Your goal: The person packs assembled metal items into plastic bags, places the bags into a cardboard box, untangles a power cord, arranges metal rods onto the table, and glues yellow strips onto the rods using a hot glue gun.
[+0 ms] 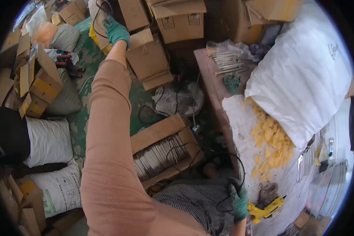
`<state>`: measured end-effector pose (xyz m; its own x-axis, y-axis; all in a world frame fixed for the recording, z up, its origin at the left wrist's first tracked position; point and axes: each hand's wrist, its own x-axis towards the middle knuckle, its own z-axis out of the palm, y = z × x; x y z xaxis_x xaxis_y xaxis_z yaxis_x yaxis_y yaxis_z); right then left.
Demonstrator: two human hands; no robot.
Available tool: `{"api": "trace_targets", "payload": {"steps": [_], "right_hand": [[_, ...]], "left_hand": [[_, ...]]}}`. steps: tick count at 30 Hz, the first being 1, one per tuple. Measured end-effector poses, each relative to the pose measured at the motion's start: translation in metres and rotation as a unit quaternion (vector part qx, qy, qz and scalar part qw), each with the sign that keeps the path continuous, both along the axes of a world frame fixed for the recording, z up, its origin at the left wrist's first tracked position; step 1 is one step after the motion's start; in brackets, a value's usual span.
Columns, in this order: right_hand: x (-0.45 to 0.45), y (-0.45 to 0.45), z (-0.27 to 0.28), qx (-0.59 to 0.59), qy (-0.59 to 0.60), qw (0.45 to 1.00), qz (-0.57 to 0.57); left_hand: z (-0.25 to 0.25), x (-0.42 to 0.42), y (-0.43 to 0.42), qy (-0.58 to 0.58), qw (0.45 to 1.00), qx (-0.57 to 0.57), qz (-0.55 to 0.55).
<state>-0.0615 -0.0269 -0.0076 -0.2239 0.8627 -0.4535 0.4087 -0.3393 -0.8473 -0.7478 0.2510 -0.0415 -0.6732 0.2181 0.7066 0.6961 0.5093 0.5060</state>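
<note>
My left hand [117, 33], in a green glove, is stretched far out to the upper left. Its fingers are bent at a thin black cable [93, 24] that loops beside a yellow-edged box [93, 37]; the fingertips are partly hidden. Down at the lower right, my right hand [238, 200], also gloved in green, is closed close to my body. Another stretch of black cable [243, 167] runs in a loop into its fingers. Just right of that hand, a yellow glue gun [265, 209] lies on the white-covered table [240, 129], apart from it.
An open carton [157, 135] packed with thin metal-looking rods stands before me. Yellow pieces [271, 137] spill from a large white sack [299, 74]. Rods in plastic [228, 59] lie farther back. Cartons [179, 23] and stuffed sacks [51, 139] crowd the back and left.
</note>
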Motion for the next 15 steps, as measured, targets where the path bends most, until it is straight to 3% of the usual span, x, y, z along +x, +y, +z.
{"api": "trace_targets", "payload": {"steps": [1,2,3,4,8,10,12,14,15], "right_hand": [[-0.005,-0.002,0.003,0.045,0.002,0.999,0.016],[-0.004,-0.006,0.003,0.032,0.001,0.999,0.015],[-0.001,-0.007,0.002,0.033,-0.016,0.999,0.029],[0.000,-0.006,0.001,0.038,-0.032,0.998,0.045],[-0.001,-0.008,0.005,0.048,-0.049,0.996,0.060],[0.000,-0.007,0.001,0.237,-0.136,0.956,0.111],[0.008,-0.013,-0.003,0.267,-0.194,0.936,0.122],[0.002,-0.017,0.003,0.127,-0.103,0.986,0.024],[-0.001,-0.015,0.009,0.099,-0.054,0.993,0.015]], "left_hand": [[0.010,0.009,-0.008,-0.001,1.000,-0.012,-0.002],[0.024,0.024,-0.015,-0.042,0.979,-0.201,0.012],[0.028,0.031,-0.020,-0.080,0.921,-0.380,0.026],[0.023,0.025,-0.017,-0.057,0.900,-0.432,0.027],[0.031,0.029,-0.016,-0.054,0.884,-0.464,0.020],[0.034,0.029,-0.017,-0.067,0.915,-0.397,0.002],[0.041,0.039,-0.023,-0.042,0.931,-0.363,0.022],[0.039,0.056,-0.036,0.070,0.957,-0.279,0.049],[0.038,0.070,-0.047,0.067,0.958,-0.272,0.054]]}}
